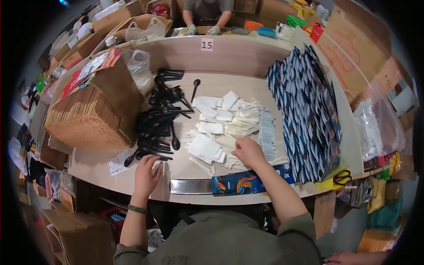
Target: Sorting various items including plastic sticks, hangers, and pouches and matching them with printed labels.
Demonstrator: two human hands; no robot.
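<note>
My left hand (pixel 147 176) is at the front end of a heap of black plastic spoons (pixel 161 115). Its fingertips reach the nearest spoon handles, with the thumb held apart. My right hand (pixel 248 152) rests on the pile of thin pale sticks (pixel 240 128), beside the folded white napkins (pixel 206 148). Its fingers curl inward, and whatever they pinch is hidden. Below the right wrist lies a blue printed packet (pixel 243 182) along the table's front edge. A single black spoon (pixel 195 88) lies apart at the back.
A dense stack of blue and silver packets (pixel 304 110) stands on the right. On the left is a brown cardboard box (pixel 95 106) of upright slips. Yellow-wrapped scissors (pixel 341 177) are at the right front corner. A low partition (pixel 247 55) separates a person opposite.
</note>
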